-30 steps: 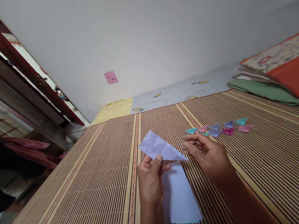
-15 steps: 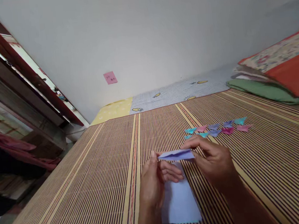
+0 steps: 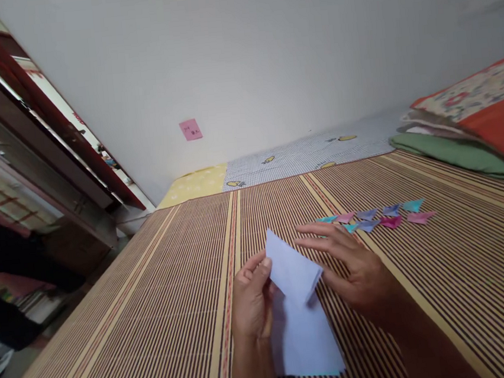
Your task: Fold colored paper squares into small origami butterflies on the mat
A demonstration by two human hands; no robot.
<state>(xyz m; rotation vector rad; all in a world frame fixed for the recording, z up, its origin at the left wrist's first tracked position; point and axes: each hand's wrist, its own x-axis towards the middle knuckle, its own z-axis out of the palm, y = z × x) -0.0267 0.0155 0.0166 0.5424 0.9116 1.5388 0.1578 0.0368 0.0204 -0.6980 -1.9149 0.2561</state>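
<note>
A folded sheet of lavender paper (image 3: pixel 290 265) is held up, tilted, its broad face toward me. My left hand (image 3: pixel 251 302) pinches it along the left edge, thumb on the near side. By the paper's right corner, my right hand (image 3: pixel 352 262) has its fingers spread. The thumb is close to that corner; whether it touches, I cannot tell. Beneath, a stack of lavender paper (image 3: pixel 310 350) lies on the striped mat (image 3: pixel 157 317), partly covered by the folded sheet. Small folded paper pieces (image 3: pixel 391 222) in blue, pink and purple form two rows beyond my right hand.
Folded bedding (image 3: pixel 466 144) is piled at the right. A patterned cloth (image 3: pixel 293 158) runs along the wall, which bears a pink note (image 3: pixel 190 129). On the left, past the mat's edge, a person in dark trousers (image 3: pixel 4 296) stands near a doorway.
The folded paper has turned from nearly edge-on to showing its broad face. My right hand's fingers have lifted off it and spread. At the left, more of a person has come into view.
</note>
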